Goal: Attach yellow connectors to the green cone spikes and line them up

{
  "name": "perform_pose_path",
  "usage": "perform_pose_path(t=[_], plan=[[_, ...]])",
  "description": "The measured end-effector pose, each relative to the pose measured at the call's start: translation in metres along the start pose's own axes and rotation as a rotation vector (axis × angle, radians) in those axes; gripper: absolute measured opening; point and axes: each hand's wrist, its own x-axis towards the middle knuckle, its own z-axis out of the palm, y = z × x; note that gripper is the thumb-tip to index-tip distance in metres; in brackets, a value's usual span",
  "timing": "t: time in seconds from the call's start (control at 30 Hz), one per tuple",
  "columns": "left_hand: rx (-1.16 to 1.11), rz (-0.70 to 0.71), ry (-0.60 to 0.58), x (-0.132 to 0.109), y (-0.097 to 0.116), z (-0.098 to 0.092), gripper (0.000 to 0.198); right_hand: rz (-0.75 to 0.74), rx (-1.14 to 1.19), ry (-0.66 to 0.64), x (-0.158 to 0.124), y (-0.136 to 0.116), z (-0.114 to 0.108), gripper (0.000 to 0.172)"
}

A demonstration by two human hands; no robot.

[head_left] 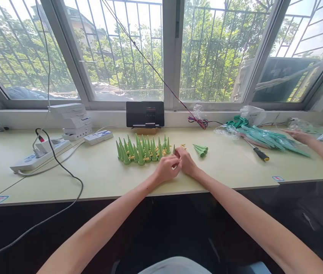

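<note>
My left hand (169,168) and my right hand (186,161) meet near the table's front edge, their fingers bent and pressed close together. Between them rises the tip of a green cone (174,148); its lower part is hidden by my left hand's closed fingers. What my right fingertips pinch is too small and covered to make out. Left of my hands, several green cones (141,155) stand upright in a cluster, with small yellow pieces (147,153) among them. More yellow bits (183,146) lie behind my right hand. A few loose green cones (200,150) rest on their sides to the right.
A dark-screened device (145,114) stands against the window wall. Leftward are a power strip (41,155), a black cable (71,174) and stacked white boxes (74,121). Rightward lie a screwdriver (261,153), green plastic packets (272,137) and another person's hand (298,136).
</note>
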Motion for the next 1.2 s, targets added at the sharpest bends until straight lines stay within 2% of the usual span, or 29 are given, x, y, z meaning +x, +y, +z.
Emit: perform_pose_path(t=[0.1, 0.27, 0.47, 0.57, 0.67, 0.83, 0.93, 1.03, 1.1, 1.2], plan=[[0.054, 0.043, -0.013, -0.002, 0.001, 0.002, 0.033, -0.018, 0.029, -0.024, 0.001, 0.003, 0.001, 0.009], [0.169, 0.111, -0.065, -0.004, 0.006, 0.0, 0.033, 0.029, 0.11, -0.06, 0.0, 0.006, 0.004, 0.032], [0.172, 0.154, -0.177, -0.005, 0.011, -0.003, 0.033, 0.112, 0.087, 0.133, -0.003, -0.002, -0.001, 0.027], [0.176, 0.224, -0.208, -0.007, 0.012, -0.002, 0.032, 0.11, 0.023, 0.168, 0.008, 0.003, -0.01, 0.026], [0.195, 0.316, -0.227, -0.007, 0.012, 0.001, 0.031, 0.086, -0.097, 0.144, 0.034, 0.023, -0.02, 0.023], [0.162, 0.457, -0.154, -0.007, 0.008, 0.008, 0.031, 0.016, -0.416, -0.168, 0.094, 0.067, -0.021, 0.018], [0.119, 0.498, -0.08, -0.008, 0.006, 0.011, 0.03, -0.063, -0.564, -0.297, 0.133, 0.082, -0.002, 0.027], [0.082, 0.484, -0.033, -0.01, 0.005, 0.014, 0.031, -0.185, -0.645, -0.387, 0.173, 0.088, 0.026, 0.054], [0.066, 0.457, -0.068, -0.011, 0.004, 0.016, 0.031, -0.228, -0.67, -0.424, 0.198, 0.092, 0.046, 0.072], [0.06, 0.4, -0.115, -0.012, 0.004, 0.017, 0.031, -0.29, -0.706, -0.456, 0.229, 0.098, 0.074, 0.082]])
